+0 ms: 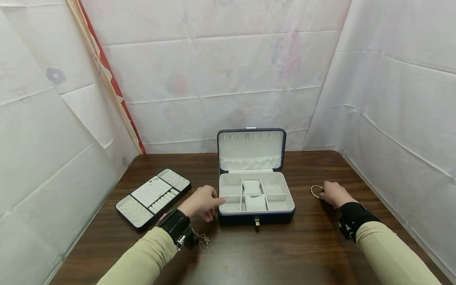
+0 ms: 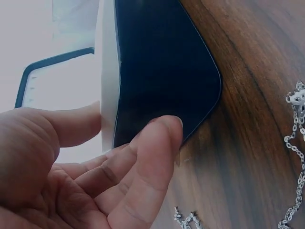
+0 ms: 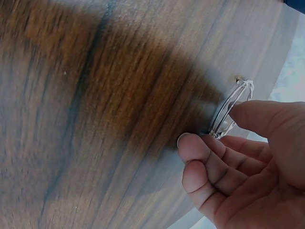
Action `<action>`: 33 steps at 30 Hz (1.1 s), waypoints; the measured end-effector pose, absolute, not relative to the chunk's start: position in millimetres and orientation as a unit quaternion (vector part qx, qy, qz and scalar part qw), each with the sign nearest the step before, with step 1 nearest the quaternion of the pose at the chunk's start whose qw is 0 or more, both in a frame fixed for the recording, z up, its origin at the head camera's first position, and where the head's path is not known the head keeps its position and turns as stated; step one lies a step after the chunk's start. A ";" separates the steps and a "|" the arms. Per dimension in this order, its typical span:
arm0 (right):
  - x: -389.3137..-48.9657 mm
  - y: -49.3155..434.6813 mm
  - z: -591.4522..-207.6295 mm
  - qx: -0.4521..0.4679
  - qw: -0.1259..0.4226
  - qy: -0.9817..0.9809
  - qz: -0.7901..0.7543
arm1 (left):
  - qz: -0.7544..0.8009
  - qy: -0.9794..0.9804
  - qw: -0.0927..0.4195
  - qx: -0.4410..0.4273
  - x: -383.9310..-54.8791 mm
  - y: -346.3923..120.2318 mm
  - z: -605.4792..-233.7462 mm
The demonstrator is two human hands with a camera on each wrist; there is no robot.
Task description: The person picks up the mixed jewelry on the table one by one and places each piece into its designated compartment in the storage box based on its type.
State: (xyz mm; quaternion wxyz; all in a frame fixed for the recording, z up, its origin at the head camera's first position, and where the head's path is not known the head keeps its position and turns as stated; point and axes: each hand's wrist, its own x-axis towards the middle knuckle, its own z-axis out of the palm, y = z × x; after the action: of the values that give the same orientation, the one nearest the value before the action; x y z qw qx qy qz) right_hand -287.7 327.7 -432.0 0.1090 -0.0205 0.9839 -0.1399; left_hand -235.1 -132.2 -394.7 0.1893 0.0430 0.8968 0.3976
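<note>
Bangle (image 3: 220, 117) in right hand (image 1: 336, 194); left hand (image 1: 203, 202) on jewelry box (image 1: 238, 220)

Near edge: dark wood-grain table (image 1: 270, 257). Silver chain (image 2: 296, 99) lies on it just beside the left wrist strap (image 1: 174, 223); links show in two spots from the left wrist, can't tell if one piece or two.

Left hand: grips the box's left side, thumb over the rim, fingers curled by the outer navy wall. Box sits mid-table, gold latch (image 1: 257, 221) on front. Inside: six white compartments, two rows of three; front cushion (image 1: 255, 203) and rear cushion (image 1: 251, 186) in the middle column.

Right hand: well right of the box, thumb and fingers pinching the bangle, which is tilted low over the table. Can't tell if it touches the surface.

Left of box: dark-edged tray (image 1: 147, 194), angled, with row of ring rolls (image 1: 162, 202); pieces on it too small to identify.

Farther: lid (image 1: 251, 144) raised, hooks along the top, gathered pocket below. Behind the table: white sheets (image 1: 228, 79) with faint prints, red-and-cream strip (image 1: 115, 85) at left.
</note>
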 end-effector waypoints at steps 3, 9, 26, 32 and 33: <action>-287.7 327.3 -432.1 -0.014 0.111 0.983 -0.146 | 0.404 0.893 0.194 0.036 -234.2 -131.5 -393.7; -287.5 327.6 -433.6 -0.010 0.114 0.982 -0.149 | 0.433 0.876 0.211 0.019 -233.7 -130.4 -395.0; -286.3 323.9 -434.4 -0.011 0.105 0.981 -0.161 | 0.468 0.852 0.231 0.019 -231.9 -131.1 -395.9; -287.5 321.3 -433.8 -0.008 0.113 0.980 -0.163 | 0.468 0.853 0.232 0.018 -232.0 -131.1 -396.3; -287.9 321.1 -433.8 -0.008 0.115 0.980 -0.162 | 0.467 0.853 0.232 0.019 -232.3 -130.9 -396.3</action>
State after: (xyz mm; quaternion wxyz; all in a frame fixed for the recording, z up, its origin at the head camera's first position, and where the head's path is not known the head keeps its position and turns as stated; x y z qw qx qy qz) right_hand -287.9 321.1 -433.8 0.1148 -0.0082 0.9801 -0.1621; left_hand -232.3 -130.9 -396.3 0.2315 0.0191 0.8534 0.4666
